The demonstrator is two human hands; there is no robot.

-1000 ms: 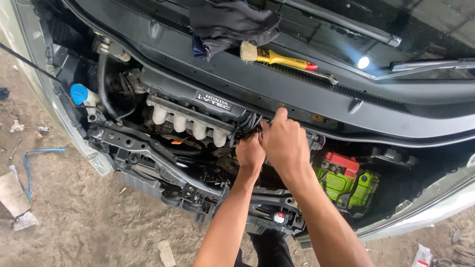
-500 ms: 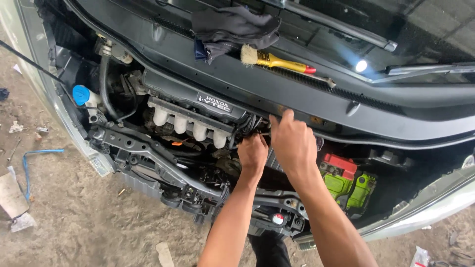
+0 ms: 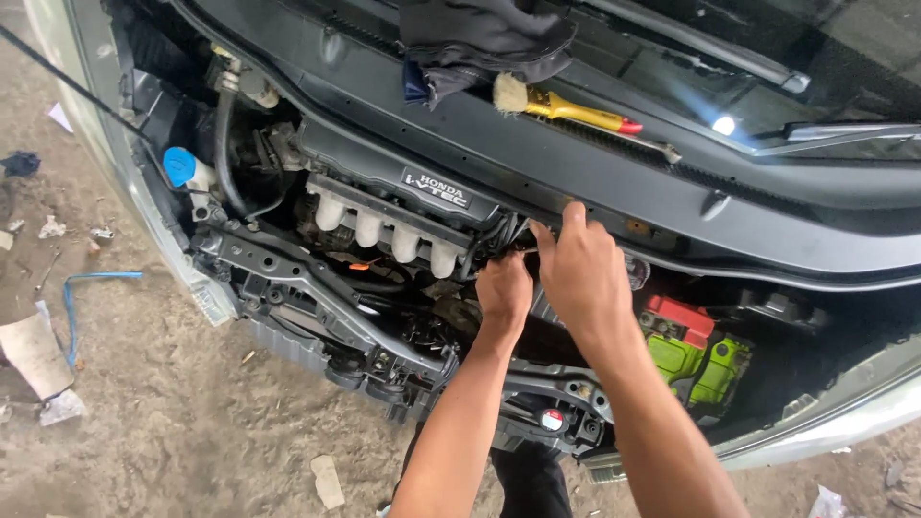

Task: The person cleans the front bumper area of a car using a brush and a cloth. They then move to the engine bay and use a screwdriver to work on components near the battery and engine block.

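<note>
Since the earlier frame the right hand has slid a little toward the cowl, index finger now raised against the cowl edge, while the left hand stays low beside it. Both hands reach into the engine bay behind the white intake manifold — the left hand's grip is curled shut, but what it holds is hidden; the right hand's grip cannot be told, fingers bent out of sight. The green battery sits just to the right of the wrists. A yellow-handled brush and a dark cloth lie on the cowl — a blue cap shows at far left.
</note>
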